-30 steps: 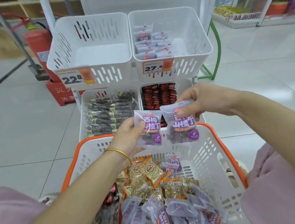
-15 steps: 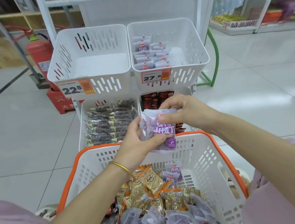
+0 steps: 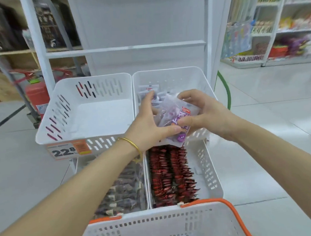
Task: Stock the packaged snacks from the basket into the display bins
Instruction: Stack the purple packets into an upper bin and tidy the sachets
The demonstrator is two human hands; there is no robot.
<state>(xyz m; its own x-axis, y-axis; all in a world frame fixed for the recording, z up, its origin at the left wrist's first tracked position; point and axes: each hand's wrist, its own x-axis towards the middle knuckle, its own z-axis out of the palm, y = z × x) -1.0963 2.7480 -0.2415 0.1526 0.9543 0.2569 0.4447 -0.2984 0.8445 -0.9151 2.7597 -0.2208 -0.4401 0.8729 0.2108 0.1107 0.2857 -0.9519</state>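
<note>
Both hands hold a small stack of purple snack packets [image 3: 173, 120] over the front of the upper right white bin [image 3: 200, 80]. My left hand [image 3: 149, 122] grips the stack from the left, thumb at its lower edge. My right hand [image 3: 204, 112] grips it from the right, fingers curled over the top. More packets of the same kind [image 3: 148, 89] lie at the back of that bin. The white basket with an orange rim [image 3: 178, 226] sits at the bottom of the view, a few snacks showing inside.
The upper left bin [image 3: 87, 112] holds nothing and carries a 22.8 price tag [image 3: 68, 150]. Below are a bin of dark packets [image 3: 123, 191] and a bin of red packets [image 3: 170, 174]. A red fire extinguisher [image 3: 37, 95] stands left; store shelves [image 3: 283, 24] at the right.
The two packets were brought together into one stack, and both hands lifted it from above the basket up and forward to the upper right bin. The view tilted up.
</note>
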